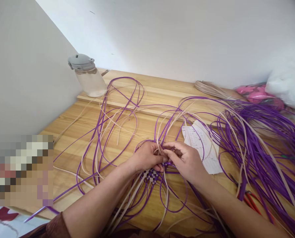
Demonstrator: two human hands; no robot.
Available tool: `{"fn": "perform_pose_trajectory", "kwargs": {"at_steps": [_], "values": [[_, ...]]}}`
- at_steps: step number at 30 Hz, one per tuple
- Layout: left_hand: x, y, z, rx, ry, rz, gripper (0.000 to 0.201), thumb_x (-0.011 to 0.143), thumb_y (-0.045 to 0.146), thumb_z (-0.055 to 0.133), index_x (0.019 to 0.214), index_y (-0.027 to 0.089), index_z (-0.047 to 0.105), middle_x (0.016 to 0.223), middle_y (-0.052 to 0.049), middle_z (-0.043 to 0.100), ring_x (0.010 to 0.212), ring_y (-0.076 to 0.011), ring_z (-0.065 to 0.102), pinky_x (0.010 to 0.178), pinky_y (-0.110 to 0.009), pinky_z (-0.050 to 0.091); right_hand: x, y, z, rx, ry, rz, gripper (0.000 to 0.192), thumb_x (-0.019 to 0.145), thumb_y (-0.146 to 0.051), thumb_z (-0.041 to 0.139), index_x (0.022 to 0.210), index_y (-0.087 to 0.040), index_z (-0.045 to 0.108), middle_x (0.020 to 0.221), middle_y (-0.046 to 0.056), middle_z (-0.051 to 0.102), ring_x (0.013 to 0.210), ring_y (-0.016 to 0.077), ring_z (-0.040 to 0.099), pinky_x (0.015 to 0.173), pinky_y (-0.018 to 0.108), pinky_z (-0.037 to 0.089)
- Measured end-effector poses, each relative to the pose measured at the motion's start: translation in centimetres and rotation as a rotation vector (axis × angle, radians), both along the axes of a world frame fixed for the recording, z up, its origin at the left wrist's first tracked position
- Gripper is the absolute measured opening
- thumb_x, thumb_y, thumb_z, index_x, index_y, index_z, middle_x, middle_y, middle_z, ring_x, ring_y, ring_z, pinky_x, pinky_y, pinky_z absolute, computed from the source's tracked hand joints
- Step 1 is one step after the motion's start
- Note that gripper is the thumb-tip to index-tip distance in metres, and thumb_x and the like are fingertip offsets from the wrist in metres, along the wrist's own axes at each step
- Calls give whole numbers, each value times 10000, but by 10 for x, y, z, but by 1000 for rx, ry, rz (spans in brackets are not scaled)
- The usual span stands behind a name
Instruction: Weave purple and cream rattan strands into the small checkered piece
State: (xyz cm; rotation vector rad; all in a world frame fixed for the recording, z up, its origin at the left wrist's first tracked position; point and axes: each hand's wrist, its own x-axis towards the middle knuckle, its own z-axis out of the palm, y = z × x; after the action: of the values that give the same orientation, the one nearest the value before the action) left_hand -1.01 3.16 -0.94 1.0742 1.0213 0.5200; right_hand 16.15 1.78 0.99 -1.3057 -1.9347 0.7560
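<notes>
A small woven piece [151, 177] in a purple and cream check lies low in the middle, partly covered by my left hand [148, 155]. Long purple and cream strips fan out from it on all sides. The fingers of my left hand are closed on cream strips [159, 137] at the piece's far edge. Beside it, my right hand [184, 158] pinches among the same strips, its fingertips close to the left ones. A purple strip [168, 163] passes just under the right fingers. Exactly which strip each fingertip grips is partly hidden.
A grey-lidded bottle [90, 79] stands at the back left of the wooden table [68, 122]. A written paper sheet [204, 148] lies behind my right hand. Right of it is a big bundle of purple strips [261, 132], with orange-handled tool [253, 201] below and pink bags [258, 94] behind.
</notes>
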Motion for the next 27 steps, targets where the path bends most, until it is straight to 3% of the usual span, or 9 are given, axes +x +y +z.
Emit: {"fn": "perform_pose_trajectory", "kwargs": {"at_steps": [3,5,9,12,15,22,27], "values": [[1,0,2,-6,2,18,88,776,151,661,770,142,574,544,27,640,485,-101,637,451,-149,501,1,-19,25,106,-112,-33,106,886,-276,622,830,-198,665,754,-5,633,653,114,567,612,238,422],[1,0,3,22,26,23,89,774,133,656,765,146,569,527,34,630,466,-96,618,445,-152,493,-1,-32,31,54,-162,34,151,872,-286,646,746,-203,637,689,-22,603,618,109,545,577,236,401],[2,0,2,69,92,-23,70,804,103,597,790,155,552,473,45,601,396,-88,560,387,-144,446,-5,-50,9,-26,-232,75,85,844,-150,645,791,-207,612,758,-26,636,712,127,590,643,247,433],[1,1,-1,103,110,-53,70,805,99,583,805,163,554,450,57,582,366,-84,534,360,-134,418,-4,-54,-12,115,-210,43,140,882,-122,590,990,-208,613,867,-5,660,803,137,620,725,255,467],[1,1,-4,154,100,-42,86,799,102,587,780,174,544,397,86,522,325,-78,485,336,-128,394,-1,-54,-19,307,-275,88,206,935,-125,517,1099,-199,618,973,43,649,902,149,622,808,261,478],[-1,3,-4,151,101,-83,92,791,103,586,750,181,560,395,87,522,322,-89,491,320,-139,393,-7,-45,-9,480,-694,209,192,928,-96,466,875,-146,644,814,72,561,798,196,571,754,319,479],[0,4,-1,131,112,-42,115,769,66,573,735,176,575,446,85,563,348,-84,520,348,-147,425,-18,-44,-12,623,-830,165,215,903,-66,446,793,-156,607,742,58,518,652,193,496,641,337,435]]}}
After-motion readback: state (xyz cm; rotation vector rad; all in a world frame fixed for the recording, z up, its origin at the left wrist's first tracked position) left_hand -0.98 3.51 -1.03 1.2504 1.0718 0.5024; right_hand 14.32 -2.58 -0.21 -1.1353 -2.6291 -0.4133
